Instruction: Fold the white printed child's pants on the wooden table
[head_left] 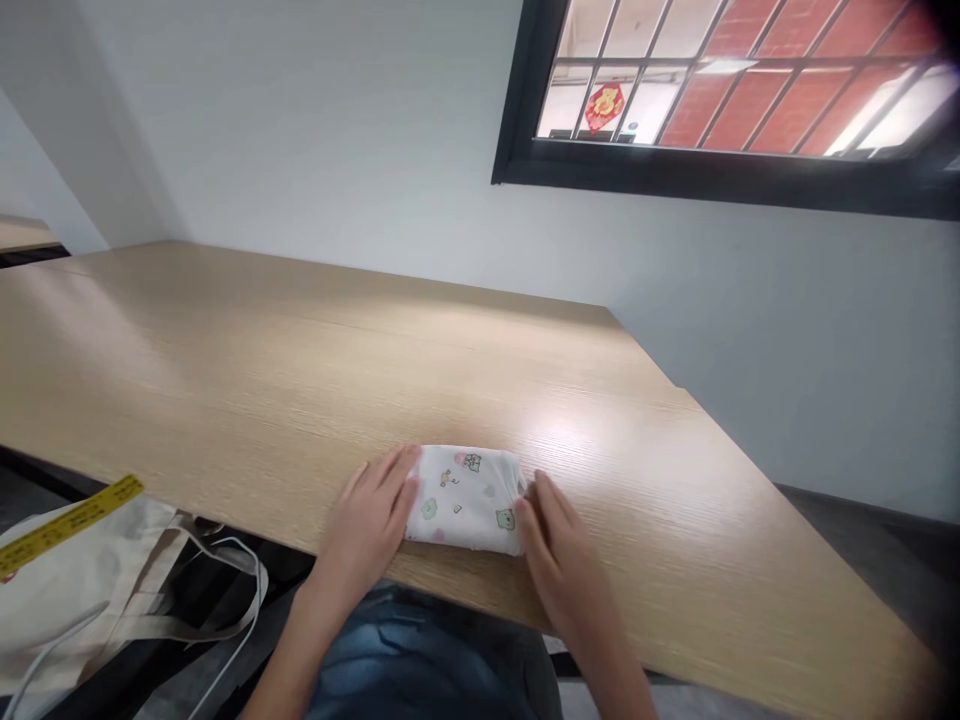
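Observation:
A folded white cloth point(466, 500) lies flat on the table near its front edge, printed with small cartoon animals and hearts in green, pink and tan. My left hand point(373, 510) holds its left end, thumb along the near side and fingers pressed together over the upper left corner. At the right end, my right hand point(559, 535) grips the edge, where the layers bunch and gape slightly. The fingertips of the right hand are partly hidden. Between the two hands the cloth's top face shows fully.
The pale wooden table point(315, 350) runs back to a white wall point(337, 130); its right edge slants toward me. Above is a dark-framed window point(697, 170) with bars. At lower left hangs a cream tote bag point(82, 590), with a yellow strip point(71, 525) and a white cable point(251, 610).

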